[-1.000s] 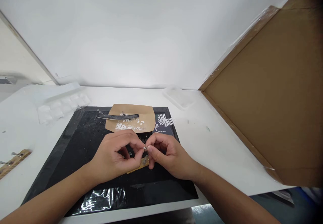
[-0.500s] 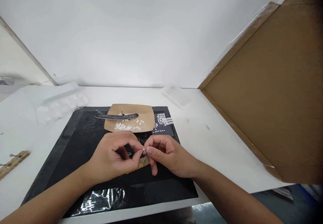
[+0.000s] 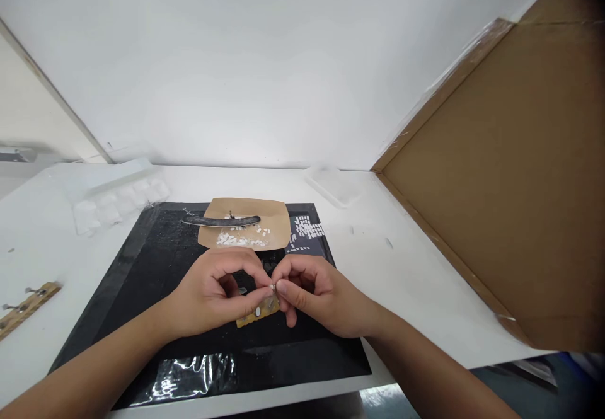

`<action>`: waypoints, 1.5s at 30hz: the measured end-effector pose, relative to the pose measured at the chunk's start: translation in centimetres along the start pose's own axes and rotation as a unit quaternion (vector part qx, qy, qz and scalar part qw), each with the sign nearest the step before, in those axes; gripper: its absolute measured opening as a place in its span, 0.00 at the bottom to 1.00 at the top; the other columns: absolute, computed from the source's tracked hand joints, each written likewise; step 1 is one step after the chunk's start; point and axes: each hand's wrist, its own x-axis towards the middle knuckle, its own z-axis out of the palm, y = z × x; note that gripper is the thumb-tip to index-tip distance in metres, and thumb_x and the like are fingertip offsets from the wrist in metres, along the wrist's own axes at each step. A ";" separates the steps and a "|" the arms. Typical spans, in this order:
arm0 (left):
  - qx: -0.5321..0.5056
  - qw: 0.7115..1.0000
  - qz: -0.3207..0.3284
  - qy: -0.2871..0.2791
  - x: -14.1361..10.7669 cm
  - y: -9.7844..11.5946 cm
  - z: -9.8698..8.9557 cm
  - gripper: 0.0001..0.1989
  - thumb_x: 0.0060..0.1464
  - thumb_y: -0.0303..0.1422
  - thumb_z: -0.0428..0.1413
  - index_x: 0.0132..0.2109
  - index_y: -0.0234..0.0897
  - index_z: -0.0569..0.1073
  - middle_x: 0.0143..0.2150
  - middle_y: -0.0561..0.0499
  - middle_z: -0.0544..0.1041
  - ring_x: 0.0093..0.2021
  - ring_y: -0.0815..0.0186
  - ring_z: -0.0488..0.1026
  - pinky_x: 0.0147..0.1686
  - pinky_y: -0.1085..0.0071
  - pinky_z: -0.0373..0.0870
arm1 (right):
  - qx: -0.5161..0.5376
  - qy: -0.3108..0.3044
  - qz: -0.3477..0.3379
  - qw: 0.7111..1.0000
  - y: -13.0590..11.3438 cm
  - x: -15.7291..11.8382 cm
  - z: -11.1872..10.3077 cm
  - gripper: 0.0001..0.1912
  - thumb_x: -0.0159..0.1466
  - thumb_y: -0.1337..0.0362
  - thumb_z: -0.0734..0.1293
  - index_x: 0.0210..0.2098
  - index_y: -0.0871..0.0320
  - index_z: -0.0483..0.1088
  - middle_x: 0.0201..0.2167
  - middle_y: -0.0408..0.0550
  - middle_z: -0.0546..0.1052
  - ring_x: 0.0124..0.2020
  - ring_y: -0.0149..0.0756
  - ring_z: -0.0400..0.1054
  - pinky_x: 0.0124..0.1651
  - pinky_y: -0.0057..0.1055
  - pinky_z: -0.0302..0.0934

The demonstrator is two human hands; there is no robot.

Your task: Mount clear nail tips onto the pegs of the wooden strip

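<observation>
- The left hand (image 3: 212,299) hangs over the middle of the mat (image 3: 142,274), thumb and forefinger pinching a tiny piece (image 3: 273,287).
- The right hand (image 3: 314,296) meets it there, pinching at the same piece; from where I stand, fingertips cover most of it, and I can't make out its shape.
- Right below the hands, on the mat, lies a yellow strip (image 3: 246,322), its far side hidden by the left hand; a white oval (image 3: 258,311) shows on it.
- On the mat's far edge sits a brown sheet (image 3: 278,210) with white chips (image 3: 229,240) too small to tell apart.
- A dark file (image 3: 222,222) lies across that sheet, covering some chips, its left end poking out over the mat.
- At the mat's far right corner, a dark card (image 3: 309,251) bears rows of white tabs (image 3: 302,222); the right hand hides part of its near side.
- Beyond the mat's far left corner, a clear tray (image 3: 120,201) blurs into the white table (image 3: 416,286).
- Left of the mat, a wooden bar (image 3: 35,302) with metal pegs is cut off by my view's edge.
</observation>
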 end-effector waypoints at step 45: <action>0.106 0.980 0.161 0.042 -0.3 -0.6 0.1 0.13 0.62 0.21 0.62 0.52 0.36 0.81 0.43 0.45 0.80 0.36 0.70 0.77 0.24 0.82 0.74 | -0.204 0.090 -0.134 0.966 0.5 -0.5 0.3 0.05 0.76 0.64 0.65 0.47 0.55 0.73 0.32 0.42 0.78 0.31 0.30 0.76 0.38 0.29 0.71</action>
